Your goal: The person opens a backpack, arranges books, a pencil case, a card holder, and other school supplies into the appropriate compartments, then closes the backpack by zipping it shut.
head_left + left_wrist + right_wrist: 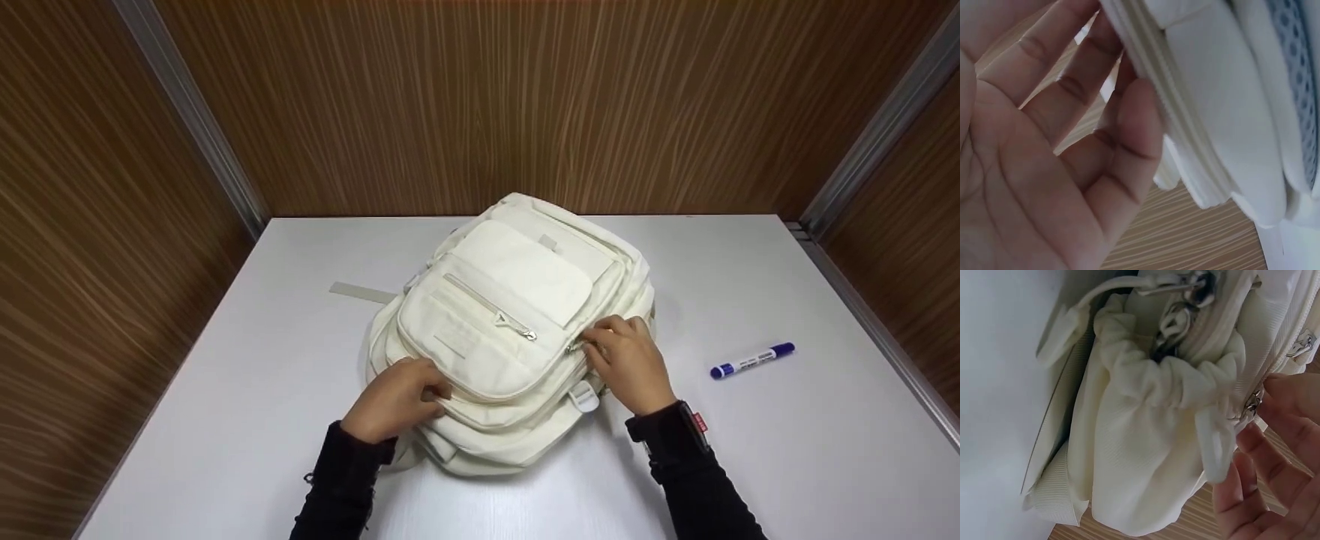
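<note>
A cream backpack [525, 277] lies front side up on the white table, tilted to one side. My left hand [401, 397] holds the lower left edge of its front pocket, fingers bent at the fabric. In the left wrist view, the fingertips meet a zippered seam [1176, 107]. At the pocket's right side, my right hand [631, 364] pinches a small metal zipper pull [1252, 403] between thumb and fingers. Beside that hand, the right wrist view shows a gathered side pocket [1140, 450] and other zipper pulls with cream cord tabs.
A blue-capped marker [752, 361] lies on the table [825, 450] to the right of the backpack. A flat strap [363, 292] sticks out from the bag's left side. A white buckle [583, 397] hangs below the right hand. Wood-patterned panels [525, 105] enclose the table's back and sides.
</note>
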A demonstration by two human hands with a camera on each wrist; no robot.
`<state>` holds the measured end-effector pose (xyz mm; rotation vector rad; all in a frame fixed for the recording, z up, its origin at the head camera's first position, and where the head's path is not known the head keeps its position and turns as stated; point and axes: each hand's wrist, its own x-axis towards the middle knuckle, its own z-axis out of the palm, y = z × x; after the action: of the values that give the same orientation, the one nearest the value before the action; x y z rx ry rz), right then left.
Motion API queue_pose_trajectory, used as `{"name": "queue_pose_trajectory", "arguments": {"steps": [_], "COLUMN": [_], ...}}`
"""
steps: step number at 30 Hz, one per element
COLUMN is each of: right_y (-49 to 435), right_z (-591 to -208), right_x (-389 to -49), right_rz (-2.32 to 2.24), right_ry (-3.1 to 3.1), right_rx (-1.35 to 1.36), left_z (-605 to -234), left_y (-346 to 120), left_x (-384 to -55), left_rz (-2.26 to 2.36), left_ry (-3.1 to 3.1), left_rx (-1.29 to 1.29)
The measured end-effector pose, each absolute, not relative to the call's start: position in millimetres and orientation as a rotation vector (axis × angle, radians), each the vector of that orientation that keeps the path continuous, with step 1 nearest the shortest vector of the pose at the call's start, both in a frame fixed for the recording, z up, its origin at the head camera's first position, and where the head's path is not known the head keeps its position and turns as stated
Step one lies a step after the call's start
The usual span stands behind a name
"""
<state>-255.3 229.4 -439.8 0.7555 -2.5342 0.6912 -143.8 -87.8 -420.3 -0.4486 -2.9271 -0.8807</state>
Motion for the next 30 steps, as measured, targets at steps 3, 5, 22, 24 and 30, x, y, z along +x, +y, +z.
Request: {"name": "queue_pose_trajectory", "arguments": {"steps": [3,5,22,24,30], "right_y": [228,227,232,233,236], "right_z": [-442,-443,-443,-440,-427], "right_x": [-255,-255,-258,-257,-251], "right_rz": [0.650,0.619,0.640,0.690,0.743], "right_ry": [-2.526,-2.505,-2.544,-2.554,-2.577], "right_rx": [0.746,0.749,0.729,0.733,0.730], "left_z": [-424,-425,-430,-431,-432], "left_y": [-86,-84,-76,-75,-69], "left_x": [-147,-148,-150,-151,-152], "left_rz": [-0.846,-0.838,-0.789,-0.804,-0.805], "left_ry": [-2.927,-2.925,-2.908,-2.910,-2.905], "left_rx": [-0.439,-0.436,-0.432,-0.424,-0.431]}}
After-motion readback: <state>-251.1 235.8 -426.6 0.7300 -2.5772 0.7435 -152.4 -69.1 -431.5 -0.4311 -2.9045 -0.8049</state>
